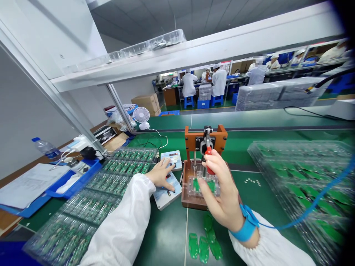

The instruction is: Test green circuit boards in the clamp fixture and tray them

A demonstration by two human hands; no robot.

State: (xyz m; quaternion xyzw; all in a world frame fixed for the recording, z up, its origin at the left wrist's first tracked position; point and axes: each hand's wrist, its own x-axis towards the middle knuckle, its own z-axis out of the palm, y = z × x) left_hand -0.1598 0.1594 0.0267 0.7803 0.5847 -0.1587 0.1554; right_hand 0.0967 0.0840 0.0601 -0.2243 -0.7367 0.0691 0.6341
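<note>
My left hand [161, 174] lies with fingers spread over two small white-and-blue boxes with displays, touching the nearer box [166, 197] and the farther box [174, 159]. Just right of them stands a brown test fixture [191, 201] with an orange upright frame [222, 137] and a metal toggle clamp [207, 136]. The fingers of my right hand [220, 188] curl around the clamp's red handle [209, 151], while its thumb reaches down beside the clear plate. Green circuit boards [196, 184] sit in that plate, partly hidden by my thumb. A blue strap [246, 225] circles my right wrist.
Several green pieces [203, 248] lie before the fixture. Clear trays of circuit boards [94, 203] fill the left, and stacked trays with green pieces [305, 184] stand right. Small white bits [253, 181] lie between. A blue cord [313, 212] crosses the right side. Behind are a fan [142, 115] and co-workers.
</note>
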